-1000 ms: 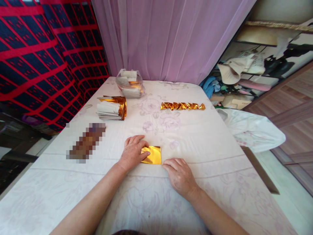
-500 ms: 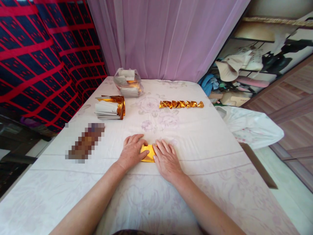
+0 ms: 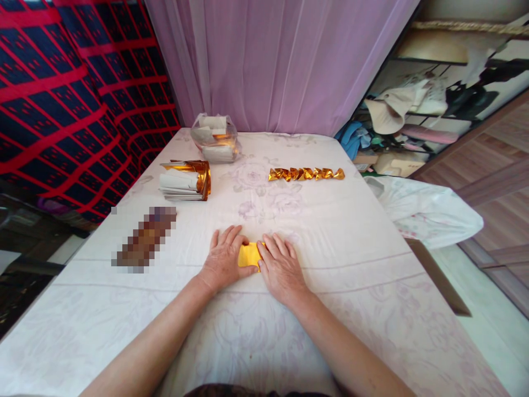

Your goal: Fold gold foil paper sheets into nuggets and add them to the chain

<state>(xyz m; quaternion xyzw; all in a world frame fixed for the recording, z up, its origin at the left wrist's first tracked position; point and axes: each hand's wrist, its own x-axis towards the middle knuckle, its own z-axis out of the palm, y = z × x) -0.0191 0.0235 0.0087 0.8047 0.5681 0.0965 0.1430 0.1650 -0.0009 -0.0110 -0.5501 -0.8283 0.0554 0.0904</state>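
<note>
A small folded piece of gold foil paper [image 3: 249, 255] lies flat on the table between my hands. My left hand [image 3: 225, 258] grips its left end, the thumb along the near edge and the forefinger at the far edge. On the paper's right end rests my right hand [image 3: 283, 264], its fingers stretched out flat and covering that part. Farther back on the right, several folded gold foil pieces [image 3: 306, 175] stand in a row. A stack of gold-and-white paper sheets [image 3: 182, 184] sits at the back left.
Behind the stack is a clear plastic bag [image 3: 217, 146] with more sheets. A blurred-out flat item [image 3: 144, 240] lies at the left. The table wears a floral cloth [image 3: 351, 248]. A purple curtain [image 3: 268, 66] hangs behind; a white bag [image 3: 433, 215] stands beyond the right edge.
My left thumb has moved from on top of the gold paper to its near edge, uncovering more of its surface. My right hand has hardly moved.
</note>
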